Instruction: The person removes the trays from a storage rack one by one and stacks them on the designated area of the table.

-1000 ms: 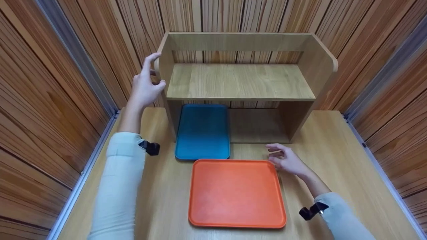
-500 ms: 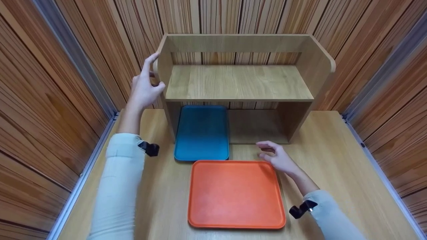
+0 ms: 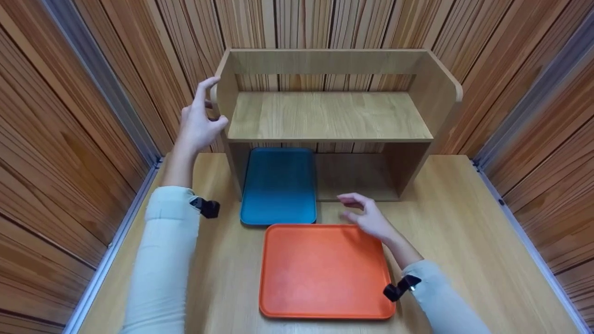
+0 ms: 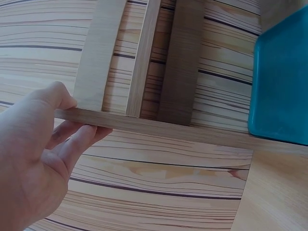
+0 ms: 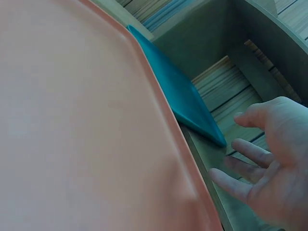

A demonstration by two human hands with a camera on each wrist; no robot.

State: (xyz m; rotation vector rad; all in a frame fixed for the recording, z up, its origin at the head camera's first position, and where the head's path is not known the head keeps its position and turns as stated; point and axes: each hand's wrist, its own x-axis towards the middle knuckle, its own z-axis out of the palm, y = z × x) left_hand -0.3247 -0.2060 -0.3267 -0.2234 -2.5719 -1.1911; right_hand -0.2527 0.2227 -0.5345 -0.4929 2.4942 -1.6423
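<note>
My left hand (image 3: pixel 199 121) grips the front edge of the left side panel of a wooden shelf (image 3: pixel 329 116). In the left wrist view, the thumb lies on one face of the panel (image 4: pixel 159 127) and the fingers on the other. A blue tray (image 3: pixel 278 190) lies lengthwise in the lower left of the shelf, its near end sticking out. In front of it an orange tray (image 3: pixel 325 273) lies flat on the table. My right hand (image 3: pixel 369 218) hovers near the orange tray's far right corner, fingers loosely bent with nothing between them, apart from the blue tray (image 5: pixel 187 98).
The shelf's upper board (image 3: pixel 329 116) and the lower right bay (image 3: pixel 355 176) show bare wood. Wood-patterned walls (image 3: pixel 69 139) with metal edging stand around the wooden table (image 3: pixel 464 222).
My right hand has moved left, from beside the orange tray's far right corner to over its far edge, toward the blue tray. My left hand keeps its grip on the shelf panel.
</note>
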